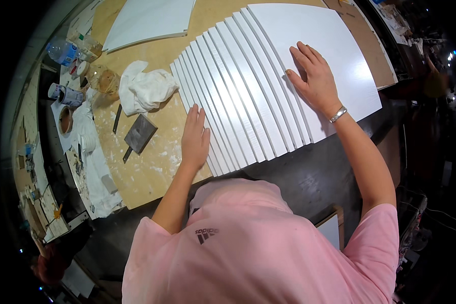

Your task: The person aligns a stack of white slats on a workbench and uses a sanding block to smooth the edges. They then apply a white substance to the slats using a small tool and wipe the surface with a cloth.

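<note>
White boards (pixel 253 91) lay toward one o'clock on the white-spotted tabletop (pixel 149 175), right hand (pixel 314 78) spread atop, left hand (pixel 194 144) straight-fingered at their edge. A dark logo (pixel 206 236) marked the pink shirt (pixel 263 253) over grey floor (pixel 309 177).

Crumpled white cloth (pixel 148 88) on the tan counter (pixel 142 188), dark square block (pixel 141 134) near it. Clear bottle (pixel 62 51), blue-white can (pixel 72 96) and brown ring (pixel 61 121) further left.
</note>
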The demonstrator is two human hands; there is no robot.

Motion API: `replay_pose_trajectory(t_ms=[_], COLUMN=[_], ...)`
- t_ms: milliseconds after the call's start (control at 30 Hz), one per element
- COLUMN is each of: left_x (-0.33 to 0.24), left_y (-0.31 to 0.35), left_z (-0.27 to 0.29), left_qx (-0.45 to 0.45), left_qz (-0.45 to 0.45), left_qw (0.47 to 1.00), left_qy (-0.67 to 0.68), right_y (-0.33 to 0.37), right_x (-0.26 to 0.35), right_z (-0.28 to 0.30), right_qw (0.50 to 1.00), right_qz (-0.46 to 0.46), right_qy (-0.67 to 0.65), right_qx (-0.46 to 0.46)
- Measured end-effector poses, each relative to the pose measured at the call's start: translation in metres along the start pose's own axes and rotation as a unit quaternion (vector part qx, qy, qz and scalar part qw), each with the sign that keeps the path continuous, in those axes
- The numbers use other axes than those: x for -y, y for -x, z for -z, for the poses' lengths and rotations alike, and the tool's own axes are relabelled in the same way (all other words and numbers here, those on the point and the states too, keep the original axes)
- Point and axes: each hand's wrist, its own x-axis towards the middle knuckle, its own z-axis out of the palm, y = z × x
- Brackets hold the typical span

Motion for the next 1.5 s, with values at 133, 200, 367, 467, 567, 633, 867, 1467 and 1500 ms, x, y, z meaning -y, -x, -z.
replay_pose_trajectory(t_ms=[133, 200, 367, 467, 567, 633, 867, 1467, 1500], left_x=[0.019, 0.015, 0.019, 0.021, 0.022, 0.027, 0.008, 0.002, 0.008], left_y=[0.004, -0.007, -0.031, -0.04, -0.045, -0.044, -0.036, -0.005, -0.02], left_z=[0.009, 0.013, 0.009, 0.014, 0.017, 0.014, 0.056, 0.03, 0.029], left_qx=[-0.033, -0.035, -0.043, -0.029, -0.026, -0.03, -0.138, -0.11, -0.12], left_qz=[0.088, 0.11, 0.185, 0.219, 0.26, 0.265, 0.112, 0.004, 0.014], left_qw=[0.97, 0.971, 0.944, 0.93, 0.908, 0.908, 0.984, 0.991, 0.989], left_qy=[0.223, 0.208, 0.271, 0.294, 0.329, 0.322, 0.031, -0.078, -0.079], right_y=[-0.001, -0.001, -0.001, -0.001, -0.001, -0.002, -0.001, -0.002, -0.001], right_x=[0.002, 0.001, 0.001, 0.0, 0.0, 0.0, -0.002, -0.003, -0.004], right_z=[0.0, -0.001, -0.001, 0.0, 0.0, 0.0, -0.001, -0.003, -0.002], right_qw=[1.0, 1.0, 1.0, 1.0, 1.0, 1.0, 1.0, 1.0, 1.0], right_qz=[-0.004, -0.006, -0.007, -0.009, -0.009, -0.006, -0.013, -0.003, 0.0], right_qy=[-0.004, -0.003, -0.008, -0.007, -0.011, -0.014, -0.024, -0.029, -0.026], right_qx=[0.0, -0.001, -0.005, -0.005, -0.007, -0.007, -0.005, 0.0, -0.001])
